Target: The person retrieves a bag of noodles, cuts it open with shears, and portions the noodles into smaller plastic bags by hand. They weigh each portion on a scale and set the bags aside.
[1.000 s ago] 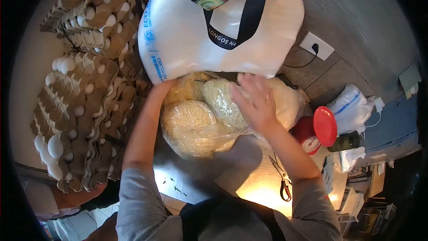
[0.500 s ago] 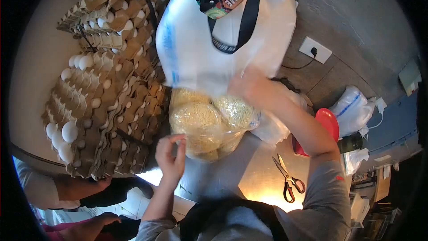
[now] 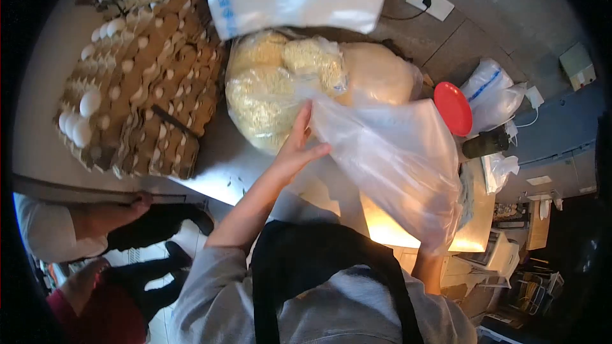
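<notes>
A large clear plastic bag (image 3: 395, 153) stretches across the front of the metal table, between my hands. My left hand (image 3: 296, 146) is at the bag's left edge, with thumb and fingers apart. Just behind it sits a filled clear bag (image 3: 261, 99) of pale yellow, noodle-like strands in rounded bundles. Low on the right, my right hand (image 3: 436, 241) grips the other end of the plastic bag; its fingers are partly veiled by the plastic.
Stacked egg trays (image 3: 140, 89) with white eggs stand at the left. Behind hangs a white plastic sheet (image 3: 299, 3). A pale filled bag (image 3: 376, 73), a red plate-like object (image 3: 453, 109) and a dark cylinder (image 3: 486, 144) lie right. Two people (image 3: 95, 229) stand lower left.
My right hand has come from the white sheet down to the lower right, and the clear bag now spans the table. My left hand has moved up and right. Scissors are no longer visible.
</notes>
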Demonstrator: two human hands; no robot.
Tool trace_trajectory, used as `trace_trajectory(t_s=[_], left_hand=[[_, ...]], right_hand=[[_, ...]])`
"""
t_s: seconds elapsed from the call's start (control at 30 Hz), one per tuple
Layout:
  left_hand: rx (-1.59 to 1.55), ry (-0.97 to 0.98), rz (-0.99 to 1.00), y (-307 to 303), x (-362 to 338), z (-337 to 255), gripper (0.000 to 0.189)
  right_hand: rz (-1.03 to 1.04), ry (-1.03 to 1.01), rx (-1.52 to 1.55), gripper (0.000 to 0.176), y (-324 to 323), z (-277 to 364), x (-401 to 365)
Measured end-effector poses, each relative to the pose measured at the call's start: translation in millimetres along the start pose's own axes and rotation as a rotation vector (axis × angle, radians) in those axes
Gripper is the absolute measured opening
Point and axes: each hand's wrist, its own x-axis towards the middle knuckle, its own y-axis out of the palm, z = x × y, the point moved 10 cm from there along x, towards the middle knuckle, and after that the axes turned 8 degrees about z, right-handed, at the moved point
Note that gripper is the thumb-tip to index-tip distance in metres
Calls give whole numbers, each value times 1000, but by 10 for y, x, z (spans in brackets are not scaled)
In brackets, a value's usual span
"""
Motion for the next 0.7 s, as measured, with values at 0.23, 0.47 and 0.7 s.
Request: trace_trajectory(t_s=[0.23,0.47,0.7], left_hand=[[-152,-396,-43,308,-257,654,70],[-305,-588,-303,20,-902,1322,56],[-560,-461,-367,352,-1123,1126,45]], right_hand=[[-70,74,-765,26,-659,-227,-476],[-189,456,-369,23,-1302,-867,-565],[-118,-9,-556,10,-491,10,-246]])
